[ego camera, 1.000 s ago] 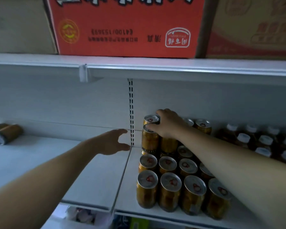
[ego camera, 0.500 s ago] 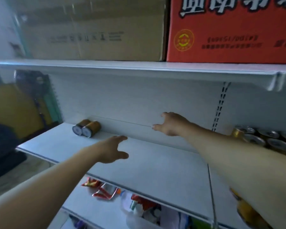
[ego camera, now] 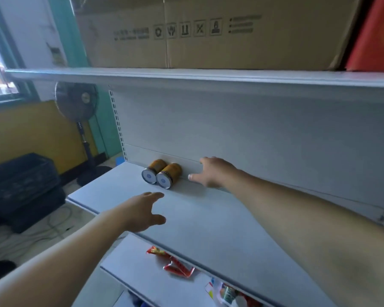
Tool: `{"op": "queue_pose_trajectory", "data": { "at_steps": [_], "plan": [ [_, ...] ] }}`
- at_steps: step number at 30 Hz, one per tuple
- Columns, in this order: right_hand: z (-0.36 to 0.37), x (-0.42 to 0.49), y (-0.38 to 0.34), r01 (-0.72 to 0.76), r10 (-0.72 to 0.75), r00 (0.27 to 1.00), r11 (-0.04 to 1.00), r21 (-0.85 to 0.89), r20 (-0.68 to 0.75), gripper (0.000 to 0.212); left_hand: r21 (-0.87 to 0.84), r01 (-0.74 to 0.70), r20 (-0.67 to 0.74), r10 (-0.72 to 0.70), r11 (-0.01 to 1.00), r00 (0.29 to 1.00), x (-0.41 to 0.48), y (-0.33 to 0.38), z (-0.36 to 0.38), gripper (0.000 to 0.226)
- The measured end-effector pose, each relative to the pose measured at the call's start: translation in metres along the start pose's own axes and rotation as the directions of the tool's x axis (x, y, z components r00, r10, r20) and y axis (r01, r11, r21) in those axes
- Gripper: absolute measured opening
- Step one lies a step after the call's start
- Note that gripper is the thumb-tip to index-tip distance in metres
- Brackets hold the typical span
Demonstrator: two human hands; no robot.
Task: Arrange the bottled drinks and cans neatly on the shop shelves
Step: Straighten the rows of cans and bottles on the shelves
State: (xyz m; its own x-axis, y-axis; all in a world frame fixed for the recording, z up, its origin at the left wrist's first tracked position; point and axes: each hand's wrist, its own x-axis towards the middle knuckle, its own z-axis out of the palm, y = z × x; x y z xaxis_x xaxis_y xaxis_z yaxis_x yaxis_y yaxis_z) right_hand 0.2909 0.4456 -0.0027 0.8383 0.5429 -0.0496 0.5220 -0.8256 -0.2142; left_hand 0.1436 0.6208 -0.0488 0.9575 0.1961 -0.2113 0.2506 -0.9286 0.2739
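Two golden-orange metal cans (ego camera: 163,180) are lying on their sides at the back of the white metal shelf (ego camera: 208,220), near its left end. They are touching each other, and their round silver ends are facing the front. The right hand (ego camera: 211,173) is hovering just beside them on the right, close to the back panel. Its fingers are spreading out straight, it is holding nothing, and a small gap is showing between its thumb and the nearer can. The left hand (ego camera: 142,211) is hanging over the front part of the same shelf, nearer to the camera than the cans, also open and relaxed with nothing in it. Whether either hand is touching the board I cannot tell. A big brown cardboard box (ego camera: 208,32) and a red carton (ego camera: 377,34) are standing on the upper shelf. Red shiny wrappers (ego camera: 177,265) are lying on the lower shelf. A black standing fan (ego camera: 75,103) and a dark plastic crate (ego camera: 20,180) are standing on the floor at the left
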Motion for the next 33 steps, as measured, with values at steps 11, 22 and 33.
{"op": "queue_pose_trajectory", "data": {
  "at_steps": [11, 22, 33],
  "plan": [
    [0.075, 0.138, -0.066, -0.2, 0.177, 0.977, 0.953, 0.228, 0.117, 0.079, 0.021, 0.006, 0.02, -0.006, 1.0, 1.0, 0.112, -0.11, -0.023, 0.076],
    [0.13, 0.152, -0.102, -0.488, 0.541, 0.834, 0.632, 0.602, 0.109, 0.057, -0.047, -0.29, 0.046, 0.292, 0.956, 0.955, 0.222, -0.143, -0.015, 0.091],
    [0.148, 0.111, -0.13, -0.563, 0.746, 0.666, 0.477, 0.675, 0.029, 0.046, -0.241, -0.463, -0.249, 0.407, 0.853, 0.879, 0.221, -0.174, -0.003, 0.032]
  ]
}}
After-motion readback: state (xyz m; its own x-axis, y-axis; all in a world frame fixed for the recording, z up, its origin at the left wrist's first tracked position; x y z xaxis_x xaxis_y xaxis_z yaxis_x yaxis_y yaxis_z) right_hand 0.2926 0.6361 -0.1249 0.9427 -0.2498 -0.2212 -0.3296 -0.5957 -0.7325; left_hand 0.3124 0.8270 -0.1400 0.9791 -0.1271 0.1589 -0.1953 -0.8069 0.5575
